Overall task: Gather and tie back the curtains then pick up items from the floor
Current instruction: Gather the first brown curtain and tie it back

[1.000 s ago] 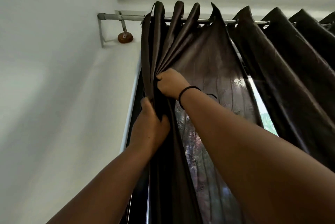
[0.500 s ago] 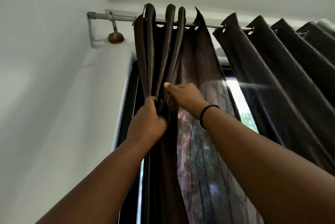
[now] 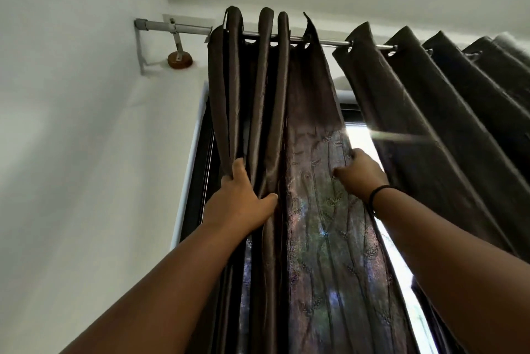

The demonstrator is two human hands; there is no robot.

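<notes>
A dark brown curtain [image 3: 312,130] hangs from a thin silver rod [image 3: 186,29] up near the ceiling. The cloth is smooth and shiny, and light shows a leaf pattern in its flat part. Below the rod's left end, the left hand [image 3: 241,204] has its grip wrapped around a bunch of long, rounded folds. To the right of that bunch, the right hand [image 3: 360,174] pinches the flat panel's edge with curled fingers. A black band [image 3: 375,196] circles that wrist. A second curtain [image 3: 430,112] hangs in stiff folds farther right along the rod.
</notes>
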